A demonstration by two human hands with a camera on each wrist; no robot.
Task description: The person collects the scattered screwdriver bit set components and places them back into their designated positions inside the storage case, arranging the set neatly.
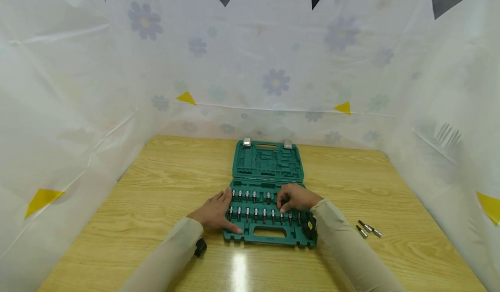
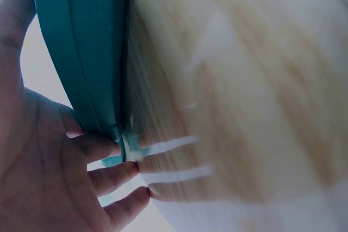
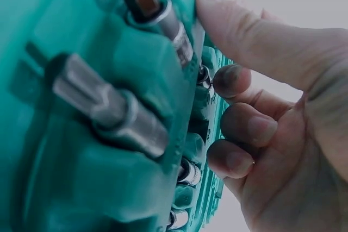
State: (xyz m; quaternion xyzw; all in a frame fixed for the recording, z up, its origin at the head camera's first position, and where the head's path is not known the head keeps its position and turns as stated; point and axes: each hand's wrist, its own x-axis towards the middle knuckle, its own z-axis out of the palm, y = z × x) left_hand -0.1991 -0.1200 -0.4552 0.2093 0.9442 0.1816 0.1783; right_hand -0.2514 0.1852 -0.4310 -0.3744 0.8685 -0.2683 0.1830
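An open green tool case (image 1: 267, 234) lies on the table, with bit sockets (image 1: 255, 214) seated in two rows of its base. My left hand (image 1: 214, 209) rests along the case's left side with fingers extended, its thumb on the front left corner. In the left wrist view, that hand's fingers (image 2: 117, 180) touch the case's side wall (image 2: 92, 52). Over the right half of the rows, my right hand (image 1: 297, 196) has its fingers bent down. The right wrist view shows its thumb (image 3: 239, 28) at the case and three curled fingers beside the sockets; whatever lies behind the thumb is hidden.
Several loose bit sockets (image 1: 368, 228) lie on the wooden table (image 1: 175, 166) to the right of the case. The raised lid (image 1: 268, 162), with moulded recesses and two latches, lies back toward the sheeted wall (image 1: 242, 57). Similar sheeting hangs at both sides.
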